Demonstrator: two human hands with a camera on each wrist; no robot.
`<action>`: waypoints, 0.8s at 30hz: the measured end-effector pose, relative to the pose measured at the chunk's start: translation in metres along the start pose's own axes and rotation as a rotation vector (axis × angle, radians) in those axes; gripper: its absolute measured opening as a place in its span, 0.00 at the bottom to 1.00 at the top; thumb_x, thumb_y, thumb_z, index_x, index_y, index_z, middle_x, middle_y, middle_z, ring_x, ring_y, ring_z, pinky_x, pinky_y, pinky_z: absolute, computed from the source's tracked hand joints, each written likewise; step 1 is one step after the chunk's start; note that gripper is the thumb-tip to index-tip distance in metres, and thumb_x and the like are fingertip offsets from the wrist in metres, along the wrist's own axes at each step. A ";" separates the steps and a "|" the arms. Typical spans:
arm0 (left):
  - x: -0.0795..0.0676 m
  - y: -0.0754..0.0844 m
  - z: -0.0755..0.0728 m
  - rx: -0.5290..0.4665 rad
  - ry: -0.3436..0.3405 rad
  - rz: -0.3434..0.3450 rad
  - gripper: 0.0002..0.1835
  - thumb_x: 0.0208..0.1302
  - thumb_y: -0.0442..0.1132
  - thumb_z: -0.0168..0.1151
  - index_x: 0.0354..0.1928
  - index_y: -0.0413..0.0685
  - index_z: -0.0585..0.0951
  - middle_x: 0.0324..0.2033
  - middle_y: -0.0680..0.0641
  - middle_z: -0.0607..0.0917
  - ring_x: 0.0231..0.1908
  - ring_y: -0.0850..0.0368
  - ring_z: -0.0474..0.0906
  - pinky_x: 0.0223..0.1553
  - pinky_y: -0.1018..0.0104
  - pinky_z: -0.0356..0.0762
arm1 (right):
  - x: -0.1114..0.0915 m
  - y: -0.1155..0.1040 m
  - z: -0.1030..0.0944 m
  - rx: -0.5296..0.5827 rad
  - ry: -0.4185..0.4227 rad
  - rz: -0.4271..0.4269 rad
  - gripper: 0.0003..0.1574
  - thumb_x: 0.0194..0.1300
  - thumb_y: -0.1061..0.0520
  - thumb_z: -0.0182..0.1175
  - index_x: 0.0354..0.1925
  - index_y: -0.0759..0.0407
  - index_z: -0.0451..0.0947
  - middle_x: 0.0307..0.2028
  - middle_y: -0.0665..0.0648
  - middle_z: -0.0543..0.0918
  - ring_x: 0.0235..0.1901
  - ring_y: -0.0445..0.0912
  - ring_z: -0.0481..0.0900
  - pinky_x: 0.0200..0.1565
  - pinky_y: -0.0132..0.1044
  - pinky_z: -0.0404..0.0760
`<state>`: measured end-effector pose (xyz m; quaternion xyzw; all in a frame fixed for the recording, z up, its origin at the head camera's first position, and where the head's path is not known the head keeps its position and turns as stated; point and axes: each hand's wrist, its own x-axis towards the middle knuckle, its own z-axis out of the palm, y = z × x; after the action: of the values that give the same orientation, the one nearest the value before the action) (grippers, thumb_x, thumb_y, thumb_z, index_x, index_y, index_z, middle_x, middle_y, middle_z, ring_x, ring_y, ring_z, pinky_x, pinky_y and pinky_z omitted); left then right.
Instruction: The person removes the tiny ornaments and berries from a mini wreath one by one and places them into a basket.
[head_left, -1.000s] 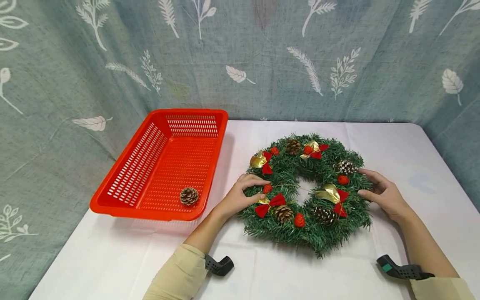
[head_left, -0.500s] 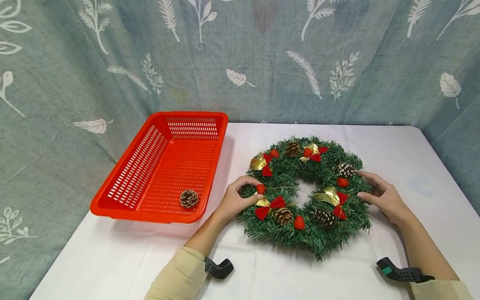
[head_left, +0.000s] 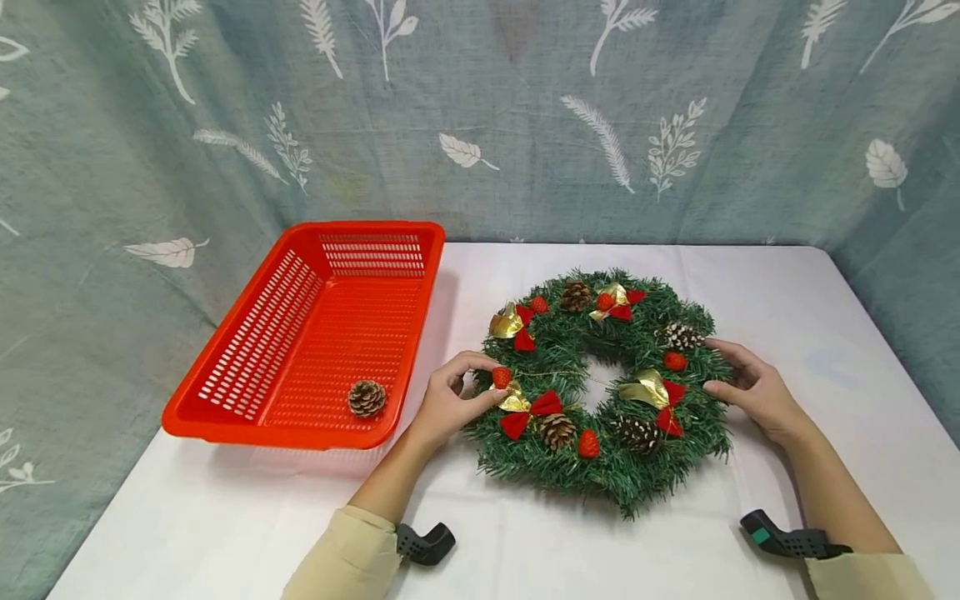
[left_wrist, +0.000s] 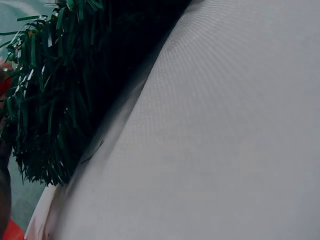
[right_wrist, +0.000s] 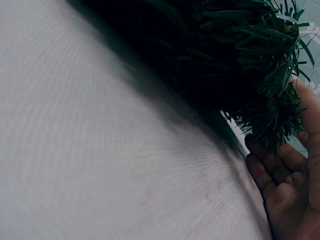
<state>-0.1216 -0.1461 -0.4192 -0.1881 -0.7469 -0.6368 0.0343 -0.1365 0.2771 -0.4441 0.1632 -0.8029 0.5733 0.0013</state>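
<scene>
A green Christmas wreath (head_left: 555,475) lies on the white table, decorated with pine cones, red and gold bows and red berry ornaments. At its left side my left hand (head_left: 446,404) pinches a red berry ornament (head_left: 501,377) between thumb and fingers. A thin gold string stretches from that berry towards the wreath's middle. My right hand (head_left: 768,400) grips the right edge of the wreath, thumb on top. In the right wrist view, curled fingers (right_wrist: 280,170) sit beside and below the greenery. The left wrist view barely catches my left hand at its left edge.
A red plastic basket (head_left: 300,437) stands left of the wreath, with one pine cone (head_left: 367,398) in its near right corner. A grey-green curtain (head_left: 525,175) with white leaf prints hangs behind the table (head_left: 570,550). Each wrist wears a black camera mount.
My left hand has drawn the berry ornament leftwards, out from the greenery towards the wreath's left edge, and the string trails behind it. The right hand keeps its grip on the wreath.
</scene>
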 end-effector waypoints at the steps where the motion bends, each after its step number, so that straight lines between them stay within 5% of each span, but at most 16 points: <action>1: -0.002 0.001 -0.002 0.015 0.005 -0.001 0.15 0.52 0.28 0.70 0.43 0.42 0.81 0.45 0.46 0.81 0.51 0.58 0.74 0.55 0.56 0.72 | 0.000 0.000 0.001 -0.003 0.001 0.004 0.38 0.63 0.69 0.57 0.68 0.50 0.63 0.61 0.32 0.65 0.58 0.24 0.59 0.50 0.15 0.65; 12: -0.013 0.010 -0.011 0.155 0.038 -0.059 0.15 0.51 0.34 0.72 0.42 0.51 0.82 0.44 0.50 0.81 0.52 0.56 0.73 0.59 0.29 0.56 | 0.002 0.001 0.003 -0.007 -0.005 -0.006 0.39 0.62 0.70 0.58 0.69 0.55 0.62 0.59 0.29 0.64 0.59 0.24 0.58 0.51 0.14 0.64; 24: -0.012 0.041 -0.001 0.167 -0.040 0.130 0.15 0.50 0.30 0.71 0.41 0.43 0.81 0.40 0.46 0.82 0.46 0.58 0.75 0.55 0.58 0.71 | 0.001 -0.001 0.002 -0.011 0.000 0.011 0.38 0.64 0.68 0.57 0.69 0.52 0.62 0.59 0.30 0.64 0.59 0.25 0.58 0.50 0.14 0.64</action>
<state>-0.0972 -0.1452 -0.3843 -0.2453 -0.7841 -0.5650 0.0761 -0.1368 0.2750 -0.4437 0.1587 -0.8070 0.5688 -0.0013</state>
